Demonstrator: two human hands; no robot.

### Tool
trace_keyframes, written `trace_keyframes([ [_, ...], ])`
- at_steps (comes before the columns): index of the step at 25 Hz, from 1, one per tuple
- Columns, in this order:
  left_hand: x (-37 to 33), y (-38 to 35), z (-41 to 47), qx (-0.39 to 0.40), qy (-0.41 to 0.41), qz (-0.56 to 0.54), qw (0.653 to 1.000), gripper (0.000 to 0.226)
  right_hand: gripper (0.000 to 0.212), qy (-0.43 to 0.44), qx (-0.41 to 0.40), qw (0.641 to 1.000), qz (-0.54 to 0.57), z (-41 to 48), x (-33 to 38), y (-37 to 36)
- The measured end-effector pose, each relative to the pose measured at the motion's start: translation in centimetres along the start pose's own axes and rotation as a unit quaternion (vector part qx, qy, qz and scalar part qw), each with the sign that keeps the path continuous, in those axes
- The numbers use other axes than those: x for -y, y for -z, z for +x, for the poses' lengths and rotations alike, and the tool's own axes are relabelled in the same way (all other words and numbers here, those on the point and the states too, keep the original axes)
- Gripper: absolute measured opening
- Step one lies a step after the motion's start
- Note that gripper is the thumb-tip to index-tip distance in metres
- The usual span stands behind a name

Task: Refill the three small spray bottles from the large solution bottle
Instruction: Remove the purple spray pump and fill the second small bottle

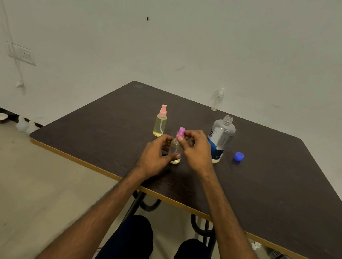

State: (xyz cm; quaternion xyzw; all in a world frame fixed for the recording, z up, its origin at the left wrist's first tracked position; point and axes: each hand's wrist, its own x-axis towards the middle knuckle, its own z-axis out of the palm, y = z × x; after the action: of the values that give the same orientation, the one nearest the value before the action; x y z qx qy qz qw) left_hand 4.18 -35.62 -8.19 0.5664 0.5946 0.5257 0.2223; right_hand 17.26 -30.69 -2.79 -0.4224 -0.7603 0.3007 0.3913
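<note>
Item: two bare forearms, entered from the lower edge of the frame and converged at centre above a dark worktop (268,191). Left hand (157,152): held low and partly closed, fingers curled behind the glass body of a purple-topped spray bottle (174,148), thumb laid across its near side close to the base. Right hand (195,151): raised slightly higher, wrist bent inward, thumb and fingertips pinched on the purple spray head (181,131); the remaining fingers are loosely curled. The bottle is stood upright on the worktop at centre frame, a little yellowish liquid visible at its base. Pink-topped spray bottle (160,123): upright, just up and left of the hands, apart from them, filled with pale yellow liquid. Clear spray bottle (217,99): upright at the far edge of the worktop, upper centre, against the wall (226,37). Large solution bottle (220,137): upright, uncapped, blue-and-white label, just right of the right hand; whether it is touched by that hand cannot be told. Blue cap (239,156): laid on the worktop right of the large bottle, apart from it. Edges: the near edge, trimmed in a light band, is run from centre left to lower right, passing under both forearms; the held bottle is set back from it. Open room: a broad stretch of bare worktop is seen at right and lower right, a narrower strip at the left corner. Floor (19,194), lower left; wall socket (23,55), upper left.
</note>
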Motion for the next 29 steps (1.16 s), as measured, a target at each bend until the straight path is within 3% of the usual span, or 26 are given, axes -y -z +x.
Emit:
trace_keyframes([
  [4, -0.1, 0.0, 0.2, -0.002, 0.007, 0.008, 1.0, 0.042, 0.028, 0.018, 0.058, 0.998, -0.03, 0.8, 0.0, 0.8],
  [8, 0.2, -0.2, 0.2, -0.011, 0.007, 0.023, 1.0, 0.043, 0.028, 0.022, 0.002, 0.991, -0.133, 0.4, 0.3, -0.4],
  [14, 0.0, -0.1, 0.2, -0.029, 0.02, 0.026, 0.999, 0.042, 0.035, 0.012, 0.03, 0.998, -0.049, 0.6, 0.0, -0.9],
  [19, -0.2, 0.0, 0.2, -0.077, 0.024, 0.023, 0.997, 0.037, 0.03, -0.03, -0.05, 0.997, -0.053, 1.3, 0.6, -2.9],
  [24, -0.5, 0.5, 0.2, -0.16, 0.052, 0.009, 0.986, 0.028, 0.032, 0.002, -0.048, 0.998, -0.039, 1.9, 1.1, -5.9],
  [29, 0.0, 2.3, 1.1, -0.168, 0.084, 0.059, 0.98, 0.026, 0.036, 0.009, -0.044, 0.999, 0.01, 2.0, 0.3, -7.3],
])
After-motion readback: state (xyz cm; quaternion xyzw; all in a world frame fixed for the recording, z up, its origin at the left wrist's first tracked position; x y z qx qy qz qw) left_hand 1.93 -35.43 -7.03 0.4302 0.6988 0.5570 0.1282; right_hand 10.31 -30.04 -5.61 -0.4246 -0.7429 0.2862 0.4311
